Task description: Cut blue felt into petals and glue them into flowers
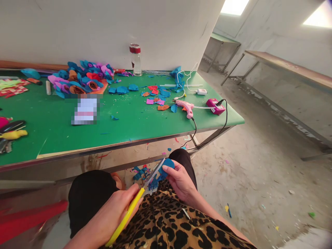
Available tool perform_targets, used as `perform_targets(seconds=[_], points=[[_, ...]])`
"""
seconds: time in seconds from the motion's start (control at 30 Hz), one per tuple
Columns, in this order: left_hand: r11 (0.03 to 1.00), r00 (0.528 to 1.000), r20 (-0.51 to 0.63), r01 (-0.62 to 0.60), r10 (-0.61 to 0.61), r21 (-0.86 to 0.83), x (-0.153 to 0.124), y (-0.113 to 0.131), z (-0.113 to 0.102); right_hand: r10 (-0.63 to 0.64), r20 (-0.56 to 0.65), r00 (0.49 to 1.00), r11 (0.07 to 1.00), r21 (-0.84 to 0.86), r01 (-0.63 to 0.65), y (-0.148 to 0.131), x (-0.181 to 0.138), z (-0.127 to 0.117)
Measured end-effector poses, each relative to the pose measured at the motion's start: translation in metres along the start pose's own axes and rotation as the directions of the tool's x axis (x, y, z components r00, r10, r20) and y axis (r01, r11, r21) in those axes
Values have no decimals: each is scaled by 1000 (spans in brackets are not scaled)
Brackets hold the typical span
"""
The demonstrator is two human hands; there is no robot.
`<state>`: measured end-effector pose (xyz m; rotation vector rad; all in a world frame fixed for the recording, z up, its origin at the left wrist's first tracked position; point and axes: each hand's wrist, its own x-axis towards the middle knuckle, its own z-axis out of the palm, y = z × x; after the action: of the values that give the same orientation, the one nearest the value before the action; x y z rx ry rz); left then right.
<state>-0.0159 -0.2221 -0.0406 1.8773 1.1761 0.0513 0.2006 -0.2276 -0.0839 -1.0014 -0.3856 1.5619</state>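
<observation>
My left hand is closed around the yellow handle of a pair of scissors, whose blades point up and to the right over my lap. The blades lie against the left edge of a blue crepe-paper piece. Thumb and fingers of my right hand pinch that piece from the right. Blue paper scraps lie below the blades, between my knees. On the green table ahead, a heap of paper flowers in blue, purple, red and brown stands at the back left.
A pink glue gun with a glue stick lies near a magenta power block, its cord hanging over the table edge. A lidded glass bottle stands by the wall. Coloured paper pieces and a blurred-out flat item lie on the table.
</observation>
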Motion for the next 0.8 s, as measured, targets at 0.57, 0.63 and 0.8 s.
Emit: perform_targets(seconds=[0.57, 0.63, 0.8], points=[[938, 870, -493, -141, -35, -317, 53, 32, 25, 34, 57, 998, 997, 72, -38, 11, -2, 19], [939, 882, -471, -152, -13, -309, 53, 30, 21, 47, 93, 995, 998, 35, -51, 9, -2, 16], [964, 961, -271, -114, 47, -239, 49, 18, 1, 90, 223, 971, 970, -239, -35, -2, 2, 5]])
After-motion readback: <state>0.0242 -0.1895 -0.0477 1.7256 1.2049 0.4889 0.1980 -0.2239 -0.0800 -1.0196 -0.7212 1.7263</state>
